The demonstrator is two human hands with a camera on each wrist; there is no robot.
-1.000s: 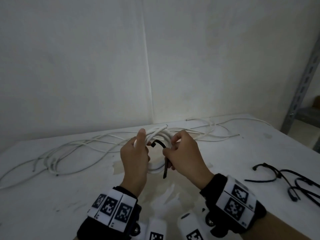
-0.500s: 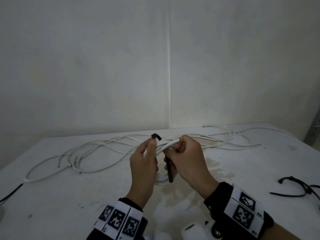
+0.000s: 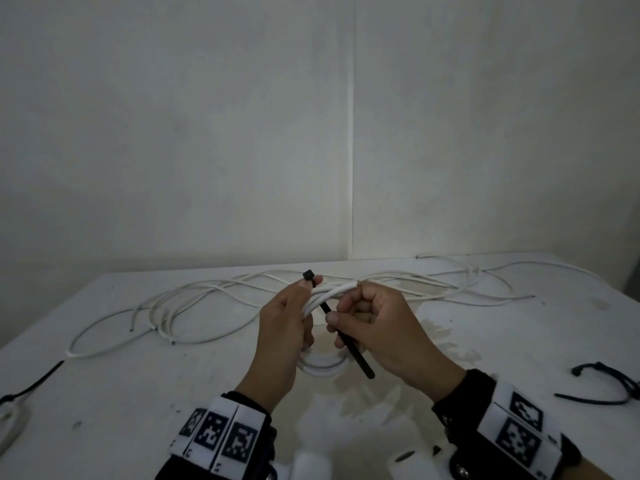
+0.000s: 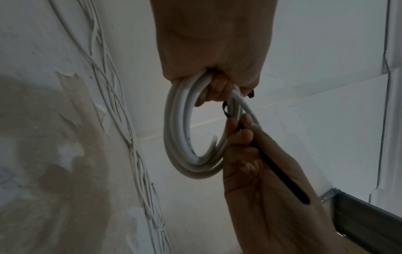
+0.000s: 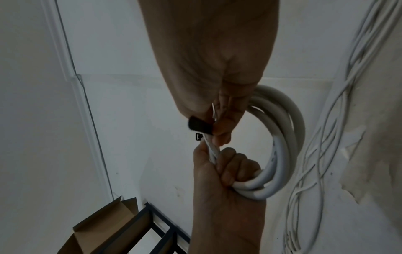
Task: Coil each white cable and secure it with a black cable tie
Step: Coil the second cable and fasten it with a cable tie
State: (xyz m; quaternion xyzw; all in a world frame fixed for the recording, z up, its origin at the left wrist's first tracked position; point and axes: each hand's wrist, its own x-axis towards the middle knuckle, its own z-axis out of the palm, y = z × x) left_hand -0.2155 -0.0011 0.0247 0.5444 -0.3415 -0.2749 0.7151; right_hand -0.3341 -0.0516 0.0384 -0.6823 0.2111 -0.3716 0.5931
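Observation:
A coil of white cable [image 3: 322, 367] hangs upright between both hands above the table. My left hand [image 3: 308, 289] grips the coil's top left, fingers curled through the loop [image 4: 180, 137]. A black cable tie [image 3: 349, 348] crosses the coil's top strands. Its square head [image 3: 308, 274] sticks up beside the left fingertips. My right hand [image 3: 339, 313] pinches the tie's strap just below the strands, and the tail points down to the right [image 4: 280, 173]. The right wrist view shows the tie's head [image 5: 199, 137] against the cable and the coil [image 5: 289, 137] behind the left fingers.
Several loose white cables [image 3: 207, 289] lie tangled across the back of the white table [image 3: 485, 341]. Spare black ties [image 3: 606, 386] lie at the right edge, another black tie [image 3: 34, 382] at the left edge. A metal shelf frame [image 4: 369, 216] and a cardboard box [image 5: 104, 223] stand beside the table.
The tie's head has come up from a curve over the coil to stand above the left fingertips. The right hand has shifted its hold, and the tail now slants down to the right.

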